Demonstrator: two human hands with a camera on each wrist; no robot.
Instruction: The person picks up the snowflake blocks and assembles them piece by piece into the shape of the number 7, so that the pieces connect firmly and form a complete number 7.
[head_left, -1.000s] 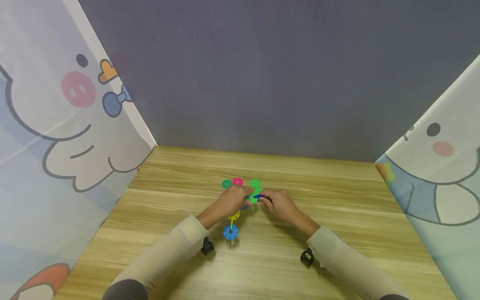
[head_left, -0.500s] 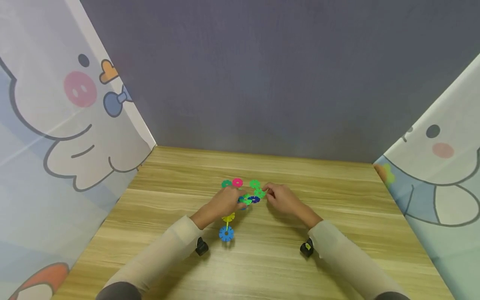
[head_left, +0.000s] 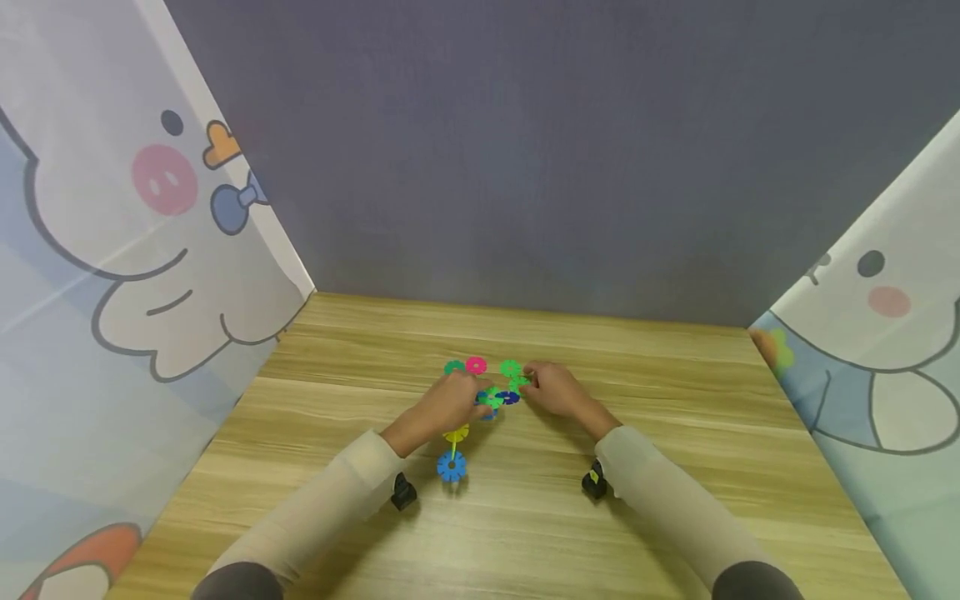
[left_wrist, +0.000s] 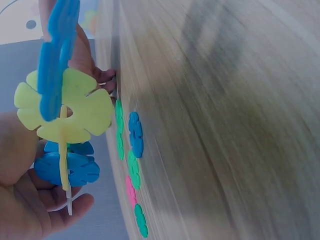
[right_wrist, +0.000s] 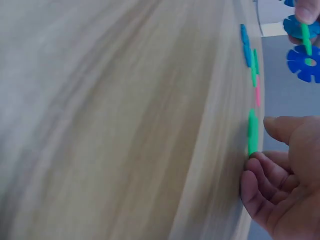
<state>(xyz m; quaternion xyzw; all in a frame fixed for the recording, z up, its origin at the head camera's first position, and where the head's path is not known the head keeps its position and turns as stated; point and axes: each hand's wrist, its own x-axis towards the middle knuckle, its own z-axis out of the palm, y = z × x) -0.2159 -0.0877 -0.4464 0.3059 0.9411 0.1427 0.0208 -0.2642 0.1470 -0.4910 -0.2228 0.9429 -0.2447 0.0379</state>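
Note:
My left hand [head_left: 450,400] holds a chain of slotted, flower-shaped plastic discs, raised over the table. In the left wrist view, a blue disc [left_wrist: 57,60] stands nearest the camera, slotted into a yellow disc [left_wrist: 82,107], with another blue disc [left_wrist: 82,170] at the palm. A green disc [right_wrist: 305,37] and a dark blue disc [right_wrist: 298,62] form the other end, by the left thumb. My right hand [head_left: 557,389] rests low at the table, its fingertips at the edge of a loose green disc [right_wrist: 253,132]; the thumb stands apart from that disc.
More loose discs lie on the wooden table [head_left: 675,400]: a pink disc [head_left: 476,365], a darker green disc [head_left: 453,367], a light green disc [head_left: 510,367] and a blue disc [left_wrist: 135,135]. A grey panel [head_left: 495,167] rises behind, with cartoon-printed panels at both sides.
One second ago my right hand was at the dark blue disc on the chain. It has let go and moved up to the loose green disc. My left hand has shifted slightly left with the chain.

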